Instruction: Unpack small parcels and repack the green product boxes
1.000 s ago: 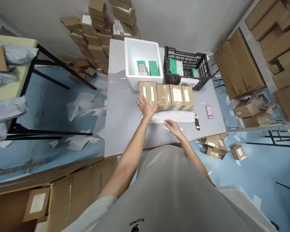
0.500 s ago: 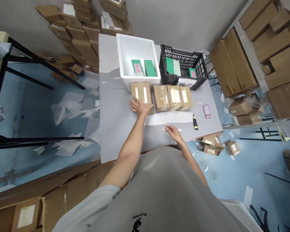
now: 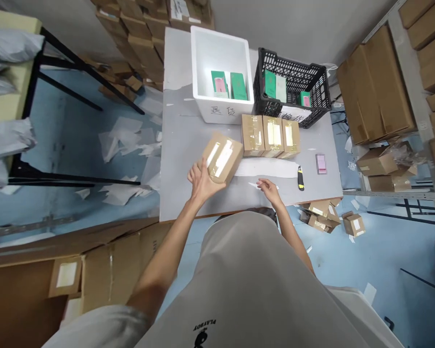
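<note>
Pulled nearer and tilted since half a second ago, one box [image 3: 226, 150] is just beyond the left hand [image 3: 202, 182], which pinches its near end; three boxes [image 3: 273, 133] stand beyond the loosely half-curled right hand [image 3: 270, 190].

The left hand [image 3: 202, 184] hides the corner of the box [image 3: 229, 166] between seven and eight o'clock; any print on its labels [image 3: 224, 157] is too small to read. Picture edges cut off the stack [image 3: 141, 46] at eleven o'clock, shelf [image 3: 422, 113] at two, carton [image 3: 119, 266] at eight and yellow table [image 3: 16, 104] at ten.
</note>
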A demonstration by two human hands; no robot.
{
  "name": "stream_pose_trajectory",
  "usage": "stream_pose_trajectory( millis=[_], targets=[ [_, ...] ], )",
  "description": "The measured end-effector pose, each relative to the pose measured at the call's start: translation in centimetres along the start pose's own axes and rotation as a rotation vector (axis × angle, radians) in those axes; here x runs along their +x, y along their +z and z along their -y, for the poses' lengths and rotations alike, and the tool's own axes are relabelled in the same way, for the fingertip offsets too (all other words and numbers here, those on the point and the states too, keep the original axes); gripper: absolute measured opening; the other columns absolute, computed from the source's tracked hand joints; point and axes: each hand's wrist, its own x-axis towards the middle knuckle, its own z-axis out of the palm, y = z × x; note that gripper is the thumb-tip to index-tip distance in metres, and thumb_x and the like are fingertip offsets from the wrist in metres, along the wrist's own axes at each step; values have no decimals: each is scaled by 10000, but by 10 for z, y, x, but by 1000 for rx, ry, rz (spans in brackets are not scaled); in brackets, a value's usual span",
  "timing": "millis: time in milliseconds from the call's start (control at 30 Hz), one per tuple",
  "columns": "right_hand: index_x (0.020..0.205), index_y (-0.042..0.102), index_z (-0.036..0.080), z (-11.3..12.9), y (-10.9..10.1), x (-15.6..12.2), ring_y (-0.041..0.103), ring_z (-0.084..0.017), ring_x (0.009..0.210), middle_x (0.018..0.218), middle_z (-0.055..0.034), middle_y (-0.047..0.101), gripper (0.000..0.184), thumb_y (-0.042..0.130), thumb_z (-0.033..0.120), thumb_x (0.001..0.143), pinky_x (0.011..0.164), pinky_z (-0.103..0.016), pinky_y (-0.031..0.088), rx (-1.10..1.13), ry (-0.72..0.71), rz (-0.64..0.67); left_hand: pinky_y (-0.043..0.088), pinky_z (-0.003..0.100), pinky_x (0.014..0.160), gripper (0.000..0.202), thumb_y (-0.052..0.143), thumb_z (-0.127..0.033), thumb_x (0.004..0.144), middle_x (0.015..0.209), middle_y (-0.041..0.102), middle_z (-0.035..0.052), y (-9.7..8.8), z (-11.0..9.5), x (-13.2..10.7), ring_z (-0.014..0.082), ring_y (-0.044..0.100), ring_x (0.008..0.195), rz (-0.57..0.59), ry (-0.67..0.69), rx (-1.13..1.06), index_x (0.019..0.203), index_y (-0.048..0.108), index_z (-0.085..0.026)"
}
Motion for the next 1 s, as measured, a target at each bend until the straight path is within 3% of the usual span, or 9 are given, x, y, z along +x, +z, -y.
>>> stream_pose_trajectory(
  millis=[133,233,333,467,567,633,733,867,1000],
  targets=[
    [1541,749,206,-10,-12,10,830,-302,1230,1573,-209,803,667,818,344,892,1217,-538,655,-149,60,-101,125,740,1503,1392,1022,-325,586,1870,412,309,10,8,-48,604,319,1785,275,308,-5,1847,443,-211],
    [1547,772,189,-21,-21,6,822,-310,1240,1612,-208,783,740,794,245,810,1233,-526,647,-239,81,7,66,738,1513,1309,983,-255,593,1921,379,303,23,11,-55,602,234,1840,414,377,-13,1819,526,-213],
    [1508,809,191,-34,-26,-6,842,-285,1136,1536,-148,835,725,752,228,786,1232,-499,646,-246,60,150,56,746,1516,1378,990,-239,607,1983,278,299,34,21,-62,593,126,1879,386,270,-40,1875,454,-193],
    [1554,783,224,-52,-24,-18,841,-254,995,1509,-106,848,763,773,268,793,1171,-486,675,-217,62,163,122,730,1525,1580,1083,-318,642,2004,99,370,48,37,-87,580,56,1895,169,-4,-137,1942,216,-79],
    [1535,766,232,-60,-16,-18,844,-275,1057,1473,-114,860,757,808,275,781,1168,-486,681,-183,79,125,269,649,1523,1623,1109,-353,680,1967,270,365,65,45,-107,502,257,1880,83,-274,-323,1952,127,-126],
    [1538,739,227,-63,-9,-16,845,-297,1134,1498,-135,847,774,838,280,772,1175,-492,681,-173,91,101,421,598,1466,1534,1091,-327,702,1865,492,335,78,48,-114,450,487,1784,94,-433,-524,1931,190,-155],
    [1562,695,212,-64,3,-13,838,-322,1228,1549,-156,815,824,881,303,765,1184,-494,678,-164,115,92,552,588,1377,1233,1033,-265,699,1692,698,281,91,51,-114,414,679,1614,128,-542,-756,1786,462,-148],
    [1468,742,233,-57,8,-14,763,-348,1411,1539,-132,827,719,925,349,782,1316,-527,594,-232,76,69,553,593,1380,791,908,-192,717,1598,782,208,92,53,-111,404,720,1549,94,-513,-795,1484,716,-178],
    [1288,818,221,-44,-1,-21,722,-390,1446,1446,-163,849,507,918,499,877,1355,-570,541,-375,11,42,546,532,1392,609,817,-236,849,1557,791,169,86,52,-109,365,721,1539,57,-434,-789,1455,764,-189]
  ],
)
